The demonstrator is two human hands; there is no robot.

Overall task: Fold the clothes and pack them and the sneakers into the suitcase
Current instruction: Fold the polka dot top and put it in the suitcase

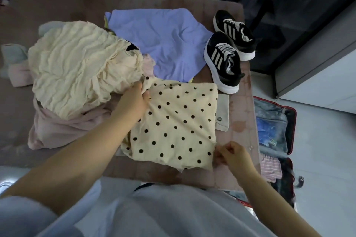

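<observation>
Polka-dot garment (179, 121), cream with black dots, spread flat at near right of bed (57, 5), roughly square, partly folded. Left hand (134, 100) at its far left corner, fingers curled round a bunch of the cloth. Right hand (233, 156) at its near right corner, thumb and fingers pinching the edge. Beneath the garment's right side, a pale grey piece with a round snap (223, 113), only an edge in sight. Left of the garment, a crinkled cream garment (77, 67) heaped on a pink garment (63, 129), both unfolded. Behind, a lavender shirt (163, 40), loose and creased, touching the cream heap. Black sneakers (231, 48) with white stripes, soles and laces, side by side at far right edge of bed, just beside the lavender shirt. Small pale folded pieces (15, 63) at far left of bed. Suitcase (292, 127), red-rimmed, open on floor to the right of bed; inside, a striped pink garment (270, 167) in near half, bluish lining and contents in far half, not clear enough to identify.
</observation>
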